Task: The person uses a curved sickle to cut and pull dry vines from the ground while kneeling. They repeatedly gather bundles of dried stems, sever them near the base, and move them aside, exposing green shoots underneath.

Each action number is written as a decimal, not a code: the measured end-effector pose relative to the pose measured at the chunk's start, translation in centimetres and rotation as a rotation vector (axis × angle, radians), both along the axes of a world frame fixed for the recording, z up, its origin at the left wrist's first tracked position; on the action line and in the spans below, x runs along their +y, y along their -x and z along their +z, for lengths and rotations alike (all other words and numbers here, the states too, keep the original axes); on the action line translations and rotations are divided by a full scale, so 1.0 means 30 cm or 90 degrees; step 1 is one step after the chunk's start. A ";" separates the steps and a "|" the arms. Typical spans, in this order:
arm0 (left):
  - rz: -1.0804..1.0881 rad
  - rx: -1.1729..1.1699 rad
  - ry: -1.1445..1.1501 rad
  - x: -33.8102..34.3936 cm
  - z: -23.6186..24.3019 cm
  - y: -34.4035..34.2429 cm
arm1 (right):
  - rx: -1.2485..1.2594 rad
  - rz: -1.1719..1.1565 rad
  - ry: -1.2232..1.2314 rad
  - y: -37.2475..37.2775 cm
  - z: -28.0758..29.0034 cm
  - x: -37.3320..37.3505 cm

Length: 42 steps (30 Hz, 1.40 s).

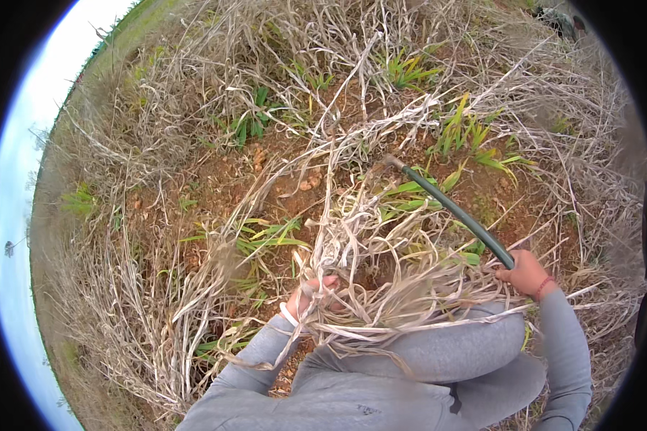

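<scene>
My left hand (313, 294), with a white band at its wrist, is closed around a bundle of dry, pale grass stalks (345, 251). The long stalks fan out across my lap and over my raised knee. My right hand (525, 274), a red cord around its wrist, grips the near end of a tool with a long dark green handle (460, 210). That handle slants up and left to a dull brownish metal end (392, 161), which lies against the soil among the stalks. Grass partly hides the metal end, so its full shape does not show.
Reddish-brown soil (216, 176) shows between clumps of dry grass (158, 309). Green leafy shoots (456, 133) grow near the tool, and a broader-leaved green plant (250, 123) stands farther off. A dark, patterned object (557, 23) sits at the far right.
</scene>
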<state>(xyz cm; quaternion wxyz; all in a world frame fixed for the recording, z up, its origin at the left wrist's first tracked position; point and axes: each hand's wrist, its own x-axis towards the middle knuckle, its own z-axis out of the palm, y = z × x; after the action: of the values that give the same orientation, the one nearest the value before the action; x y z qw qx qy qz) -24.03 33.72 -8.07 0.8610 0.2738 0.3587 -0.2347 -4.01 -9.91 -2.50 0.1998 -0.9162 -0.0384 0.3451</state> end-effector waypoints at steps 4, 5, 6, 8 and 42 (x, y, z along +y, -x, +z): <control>-0.032 -0.104 -0.082 0.070 0.086 -0.034 | -0.036 -0.037 -0.092 0.102 0.227 -0.116; -0.012 -0.037 -0.166 0.078 0.106 -0.054 | 0.023 -0.160 -0.066 0.126 0.301 -0.143; -0.050 -0.120 -0.171 0.098 0.131 -0.082 | 0.034 -0.209 -0.084 0.149 0.355 -0.155; -0.104 -0.222 -0.116 0.115 0.189 -0.145 | -0.027 -0.209 -0.110 0.199 0.421 -0.162; 0.365 0.614 -0.972 1.188 0.233 1.558 | -0.011 -0.347 -0.709 0.333 0.390 -0.053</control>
<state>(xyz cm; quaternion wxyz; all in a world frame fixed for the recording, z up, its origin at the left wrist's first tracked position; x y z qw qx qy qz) -70.78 69.36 -1.08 0.2330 0.5377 0.7862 0.1961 -14.01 -11.51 9.20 0.7288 -0.6538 0.0209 0.2026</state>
